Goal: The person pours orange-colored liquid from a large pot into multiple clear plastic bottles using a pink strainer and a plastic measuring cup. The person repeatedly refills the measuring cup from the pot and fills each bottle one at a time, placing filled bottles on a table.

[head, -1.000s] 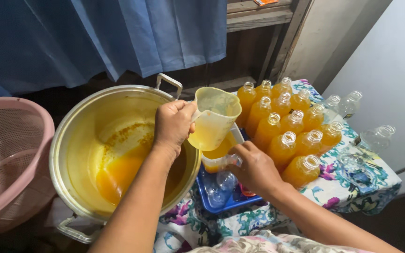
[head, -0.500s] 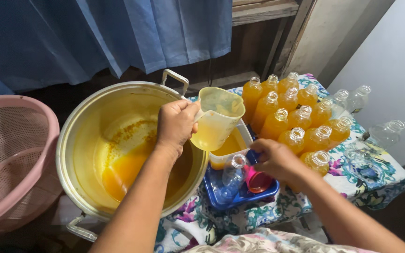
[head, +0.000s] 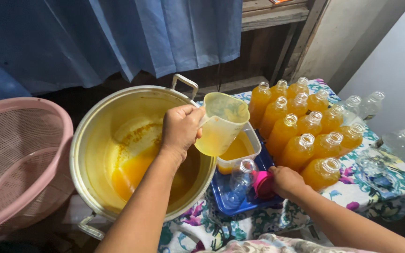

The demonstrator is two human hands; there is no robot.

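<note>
The clear jug of orange liquid hangs upright above the pot rim, the left hand wrapped around its handle. To its lower right, the right hand seems to pinch a pink funnel beside one empty bottle lying in the blue tray. Twelve filled bottles stand on the bench.

home kitchen, small-batch drink setup; big metal pot | floral tablecloth | orange-filled bottles | blue curtain
</note>
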